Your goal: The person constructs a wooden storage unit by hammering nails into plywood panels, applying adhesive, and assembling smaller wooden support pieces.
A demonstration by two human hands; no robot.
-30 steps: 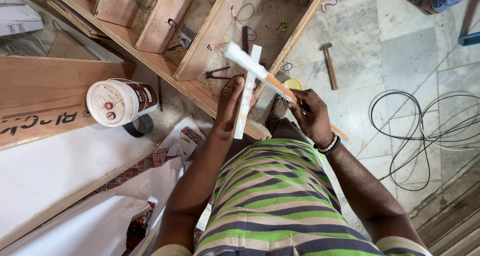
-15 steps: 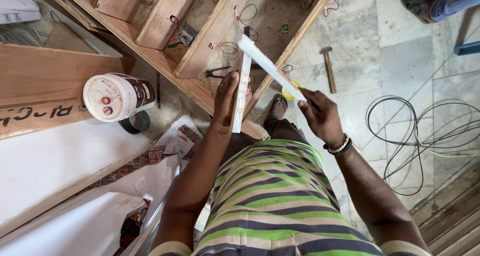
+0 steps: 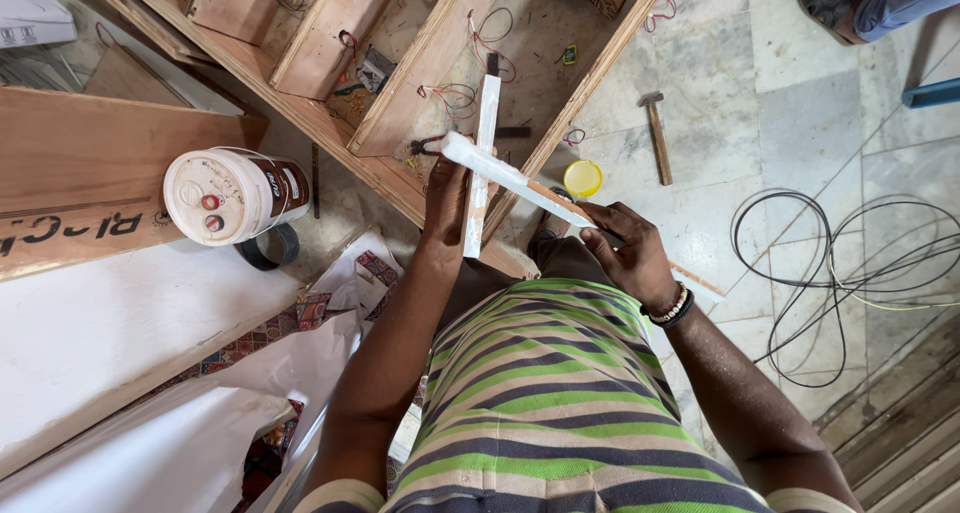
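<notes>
Now I see both hands busy with two thin white strips, held over the floor in front of the striped shirt (image 3: 545, 393). My left hand (image 3: 447, 198) is closed around the upright strip (image 3: 483, 163), which points to 12 o'clock, with its top end over the wooden frame (image 3: 420, 68). My right hand (image 3: 630, 248) grips the slanted strip (image 3: 515, 180) at its lower end; from there it runs toward 10 o'clock and crosses the upright one just above the left hand. The two strips seem to touch at the crossing, but I cannot tell if they are pressed together.

I judge the step in hand is comparing or fitting one strip against the other. The next move, I think, calls for a steady left grip while the right hand turns its strip into line, so the edges meet evenly.

Around the hands: a white tub (image 3: 235, 195) lies on its side at 9 o'clock, beside a dark ring (image 3: 268, 250). A small yellow lid (image 3: 582, 179) sits at 1 o'clock, just beside the slanted strip. A hammer (image 3: 656, 133) lies further toward 2 o'clock on the stone floor (image 3: 790, 93), and loose cable (image 3: 850, 273) is coiled at 3 o'clock, well apart.
</notes>
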